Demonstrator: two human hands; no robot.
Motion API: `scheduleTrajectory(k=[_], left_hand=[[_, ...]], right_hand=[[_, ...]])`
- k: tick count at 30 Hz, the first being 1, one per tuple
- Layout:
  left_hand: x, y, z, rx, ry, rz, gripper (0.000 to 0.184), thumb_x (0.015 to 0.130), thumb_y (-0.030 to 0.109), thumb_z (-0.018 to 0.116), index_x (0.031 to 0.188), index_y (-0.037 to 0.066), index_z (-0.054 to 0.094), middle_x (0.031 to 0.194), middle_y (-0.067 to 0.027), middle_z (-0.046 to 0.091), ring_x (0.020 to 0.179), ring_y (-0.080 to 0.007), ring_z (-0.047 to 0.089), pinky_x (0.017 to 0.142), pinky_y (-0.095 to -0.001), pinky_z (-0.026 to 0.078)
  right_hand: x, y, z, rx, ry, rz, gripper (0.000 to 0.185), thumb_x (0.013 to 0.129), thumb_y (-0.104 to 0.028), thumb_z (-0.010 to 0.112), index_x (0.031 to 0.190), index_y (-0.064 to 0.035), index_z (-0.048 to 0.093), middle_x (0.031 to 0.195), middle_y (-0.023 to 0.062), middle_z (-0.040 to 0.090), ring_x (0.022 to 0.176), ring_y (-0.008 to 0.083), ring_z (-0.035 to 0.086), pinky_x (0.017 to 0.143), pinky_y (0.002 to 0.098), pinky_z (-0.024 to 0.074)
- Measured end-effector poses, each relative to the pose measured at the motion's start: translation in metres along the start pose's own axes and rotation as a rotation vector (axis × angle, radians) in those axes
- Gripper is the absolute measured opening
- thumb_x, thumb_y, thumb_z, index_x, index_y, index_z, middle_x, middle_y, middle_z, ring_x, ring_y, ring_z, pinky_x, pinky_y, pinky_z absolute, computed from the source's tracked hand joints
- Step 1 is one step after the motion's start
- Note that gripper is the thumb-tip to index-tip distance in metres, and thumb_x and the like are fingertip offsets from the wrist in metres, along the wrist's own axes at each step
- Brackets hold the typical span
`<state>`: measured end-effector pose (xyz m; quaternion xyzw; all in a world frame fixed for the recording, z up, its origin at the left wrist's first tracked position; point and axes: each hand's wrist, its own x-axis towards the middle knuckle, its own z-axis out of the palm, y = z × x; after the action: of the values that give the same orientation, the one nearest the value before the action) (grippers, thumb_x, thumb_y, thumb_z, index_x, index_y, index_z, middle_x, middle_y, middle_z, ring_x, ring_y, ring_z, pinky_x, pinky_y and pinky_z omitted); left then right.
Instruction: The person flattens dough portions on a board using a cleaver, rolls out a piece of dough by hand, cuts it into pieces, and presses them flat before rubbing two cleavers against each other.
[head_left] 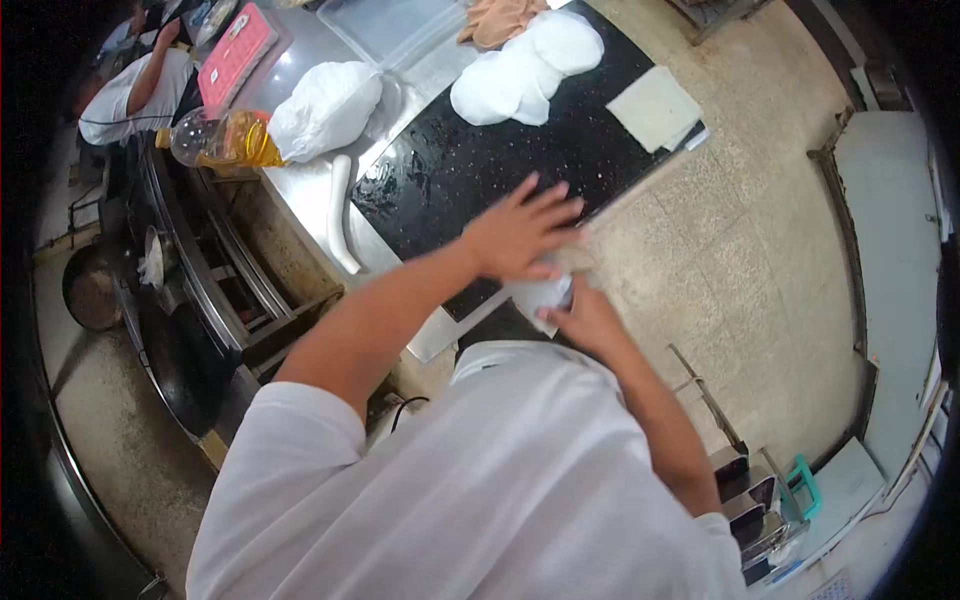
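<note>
My left hand [524, 236] is held over the near edge of a black speckled board [430, 215], its fingers spread and slightly smeared by motion. Close beside it, my right hand [588, 318] has its fingers closed on a white, thin, soft-looking piece [541, 296] in front of my body. Whether this is dough, cloth or plastic, I cannot tell. Farther back on the board lie several flat, rounded white pieces [520, 70] that overlap. A folded off-white cloth [655, 107] rests at the board's right edge.
Left of the board are a long white curved piece [340, 215], a white plastic bag [325, 110] and a bottle of yellow oil [235, 138]. A pink box [237, 58] and a clear tray [390, 28] stand behind. Woks [92, 288] and another person's arm [150, 80] are at left.
</note>
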<state>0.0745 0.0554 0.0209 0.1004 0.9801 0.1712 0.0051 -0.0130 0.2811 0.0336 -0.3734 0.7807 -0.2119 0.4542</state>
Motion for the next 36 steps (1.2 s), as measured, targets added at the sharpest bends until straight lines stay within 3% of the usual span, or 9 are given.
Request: scheduleTrajectory(k=[8, 13, 15, 17, 19, 22, 24, 30, 36], left_hand=[[0.053, -0.045, -0.014, 0.098, 0.170, 0.070, 0.071, 0.087, 0.067, 0.059, 0.144, 0.024, 0.056, 0.154, -0.0085, 0.046, 0.149, -0.0338, 0.033, 0.122, -0.0633, 0.015], [0.063, -0.052, -0.017, 0.138, 0.556, -0.087, 0.068, 0.086, 0.065, 0.063, 0.139, 0.023, 0.058, 0.145, -0.0102, 0.054, 0.131, -0.0340, 0.052, 0.112, -0.0522, 0.037], [0.045, -0.036, -0.040, -0.020, 0.482, -0.228, 0.064, 0.086, 0.065, 0.066, 0.127, 0.016, 0.066, 0.123, -0.0131, 0.067, 0.110, -0.0352, 0.063, 0.100, -0.0477, 0.047], [0.021, -0.024, -0.061, -0.334, -0.077, -0.595, 0.055, 0.083, 0.058, 0.073, 0.108, 0.009, 0.071, 0.097, -0.0169, 0.072, 0.092, -0.0389, 0.068, 0.086, -0.0482, 0.054], [-0.003, -0.031, -0.028, -0.448, -0.230, -0.428, 0.048, 0.081, 0.052, 0.077, 0.099, 0.008, 0.072, 0.091, -0.0200, 0.073, 0.092, -0.0391, 0.071, 0.080, -0.0489, 0.056], [-0.033, -0.013, -0.046, -0.626, -0.118, -0.641, 0.043, 0.083, 0.046, 0.077, 0.100, 0.008, 0.070, 0.093, -0.0194, 0.073, 0.092, -0.0382, 0.071, 0.079, -0.0462, 0.056], [-0.051, -0.014, -0.017, -0.605, 0.308, -0.696, 0.039, 0.085, 0.035, 0.078, 0.109, 0.005, 0.070, 0.087, -0.0165, 0.073, 0.081, -0.0342, 0.072, 0.073, -0.0429, 0.056], [-0.056, 0.006, -0.014, -0.630, 0.519, -0.767, 0.032, 0.089, 0.019, 0.074, 0.116, 0.004, 0.069, 0.095, -0.0168, 0.074, 0.083, -0.0305, 0.073, 0.072, -0.0391, 0.056], [-0.058, 0.038, -0.040, -0.739, 0.480, -0.827, 0.029, 0.094, 0.012, 0.070, 0.120, 0.000, 0.069, 0.100, -0.0098, 0.073, 0.077, -0.0133, 0.065, 0.069, -0.0270, 0.053]], right_hand=[[0.038, -0.033, -0.061, -0.250, 0.132, 0.169, 0.073, 0.074, -0.046, 0.084, 0.123, -0.0018, 0.053, 0.097, 0.0269, 0.072, 0.093, 0.0444, 0.071, 0.078, 0.0521, 0.0552], [0.024, -0.034, -0.039, -0.281, 0.286, 0.103, 0.066, 0.082, -0.037, 0.081, 0.124, 0.0006, 0.047, 0.092, 0.0286, 0.070, 0.089, 0.0475, 0.069, 0.074, 0.0534, 0.0546], [-0.001, -0.032, 0.002, -0.114, 0.422, 0.163, 0.060, 0.086, -0.032, 0.078, 0.120, 0.0035, 0.045, 0.089, 0.0315, 0.069, 0.085, 0.0501, 0.068, 0.071, 0.0540, 0.0542], [-0.046, -0.031, 0.040, -0.055, 0.353, 0.187, 0.059, 0.086, -0.031, 0.077, 0.120, 0.0048, 0.045, 0.087, 0.0329, 0.068, 0.083, 0.0517, 0.067, 0.069, 0.0538, 0.0538], [-0.089, -0.030, 0.064, -0.059, 0.252, 0.247, 0.057, 0.086, -0.032, 0.078, 0.119, 0.0030, 0.049, 0.089, 0.0302, 0.069, 0.085, 0.0476, 0.069, 0.071, 0.0507, 0.0542], [-0.125, -0.032, 0.066, -0.053, 0.215, 0.289, 0.050, 0.085, -0.032, 0.079, 0.115, -0.0003, 0.054, 0.091, 0.0274, 0.070, 0.085, 0.0451, 0.070, 0.073, 0.0494, 0.0546], [-0.118, -0.034, 0.049, -0.027, 0.235, 0.349, 0.039, 0.086, -0.028, 0.077, 0.107, -0.0015, 0.058, 0.091, 0.0269, 0.071, 0.086, 0.0458, 0.070, 0.074, 0.0514, 0.0542], [0.013, -0.044, -0.027, -0.105, 0.392, 0.026, 0.034, 0.091, -0.023, 0.070, 0.107, 0.0020, 0.053, 0.090, 0.0289, 0.069, 0.089, 0.0496, 0.067, 0.075, 0.0543, 0.0531], [0.034, -0.043, 0.010, -0.097, -0.089, -0.150, 0.042, 0.086, -0.025, 0.074, 0.110, 0.0024, 0.053, 0.092, 0.0316, 0.068, 0.093, 0.0514, 0.066, 0.079, 0.0568, 0.0519]])
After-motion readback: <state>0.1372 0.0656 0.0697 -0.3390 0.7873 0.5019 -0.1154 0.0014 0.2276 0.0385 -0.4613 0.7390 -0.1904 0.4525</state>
